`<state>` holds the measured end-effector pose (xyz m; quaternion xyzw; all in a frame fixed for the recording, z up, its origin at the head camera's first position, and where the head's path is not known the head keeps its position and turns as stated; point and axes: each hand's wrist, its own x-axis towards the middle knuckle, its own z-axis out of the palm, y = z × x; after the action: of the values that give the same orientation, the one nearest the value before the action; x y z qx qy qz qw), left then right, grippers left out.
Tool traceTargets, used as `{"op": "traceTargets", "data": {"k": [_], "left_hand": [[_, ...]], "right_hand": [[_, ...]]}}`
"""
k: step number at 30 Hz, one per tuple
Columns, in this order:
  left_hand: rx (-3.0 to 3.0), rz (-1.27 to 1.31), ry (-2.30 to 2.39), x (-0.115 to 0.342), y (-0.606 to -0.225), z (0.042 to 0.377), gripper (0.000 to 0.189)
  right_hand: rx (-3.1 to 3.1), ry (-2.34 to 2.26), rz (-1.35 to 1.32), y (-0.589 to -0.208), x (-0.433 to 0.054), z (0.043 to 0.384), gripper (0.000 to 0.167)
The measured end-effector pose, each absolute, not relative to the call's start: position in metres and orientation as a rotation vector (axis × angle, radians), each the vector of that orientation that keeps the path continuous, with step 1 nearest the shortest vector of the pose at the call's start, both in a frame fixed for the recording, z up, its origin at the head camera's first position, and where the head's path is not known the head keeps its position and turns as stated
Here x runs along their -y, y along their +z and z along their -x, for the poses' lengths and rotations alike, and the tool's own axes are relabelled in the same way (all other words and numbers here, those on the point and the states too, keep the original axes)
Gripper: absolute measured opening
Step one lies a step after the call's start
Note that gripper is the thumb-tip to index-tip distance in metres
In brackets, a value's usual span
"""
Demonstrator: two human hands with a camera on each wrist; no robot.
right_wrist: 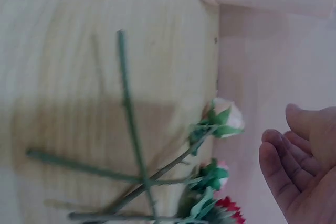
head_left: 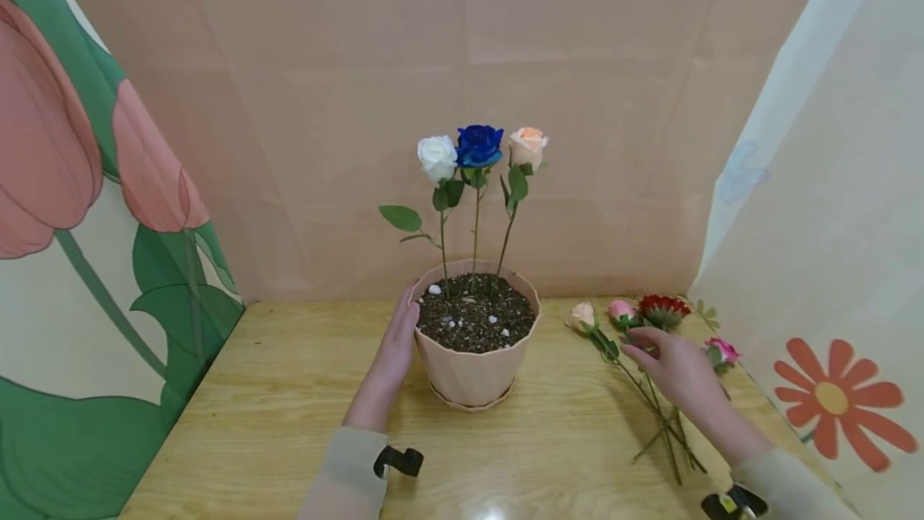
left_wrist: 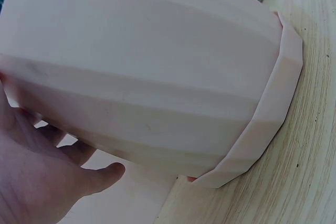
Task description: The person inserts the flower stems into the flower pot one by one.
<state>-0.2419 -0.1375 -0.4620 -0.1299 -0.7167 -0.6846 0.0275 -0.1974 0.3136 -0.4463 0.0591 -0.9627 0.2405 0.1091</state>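
A pale pink flowerpot filled with dark soil stands on its saucer. Upright in the soil are a white rose, a blue rose and a peach rose. My left hand rests against the pot's left side; in the left wrist view its thumb stands off the wall. Over the loose flowers hovers my right hand, fingers loosely bent, nothing between thumb and fingers in the right wrist view. Below and around it lie a cream rose, a pink rose, a red flower and a magenta flower.
Stems of the loose flowers cross one another on the wooden table. A plain pinkish backdrop rises behind the pot. Printed floral panels stand at the left and right.
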Motion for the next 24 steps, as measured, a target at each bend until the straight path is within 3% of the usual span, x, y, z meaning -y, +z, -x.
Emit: {"op": "traceTargets", "data": {"k": [24], "left_hand": [[2.243,0.377,-2.129,0.140,-0.462,0.241,0.064]], "right_hand": [[2.946,0.638,-0.198,-0.501,-0.339,0.201,0.041]]}}
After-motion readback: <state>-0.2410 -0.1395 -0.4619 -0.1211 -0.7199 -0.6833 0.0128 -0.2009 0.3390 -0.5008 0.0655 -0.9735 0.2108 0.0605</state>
